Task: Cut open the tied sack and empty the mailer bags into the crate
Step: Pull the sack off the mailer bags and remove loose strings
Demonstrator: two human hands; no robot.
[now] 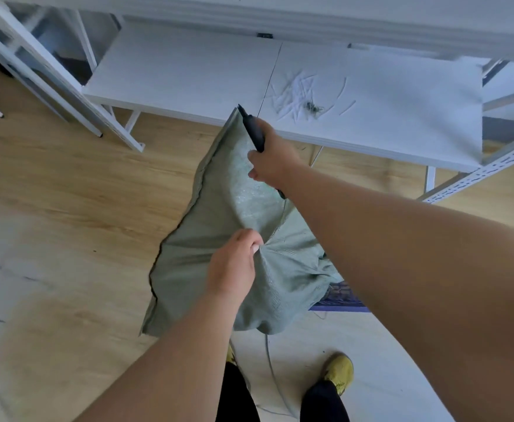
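Left hand [232, 263] pinches a bunch of the grey-green woven sack [219, 214] mid-cloth, right hand [272, 156] curls round black scissors [253, 129] and the sack's upper corner, blue crate [339, 295] peeking beneath.

We see a white shelf board [188, 71] at the far side, held in a white metal rack frame [493, 166]. On its right half lies a scatter of white cut strips [298, 92] with a small dark tangle [312, 107] among them. Nearer, the wood-look floor [66, 193] carries a blue crate [341, 295], mostly hidden, a thin grey cord [272, 370] and our two yellow shoes [339, 373].
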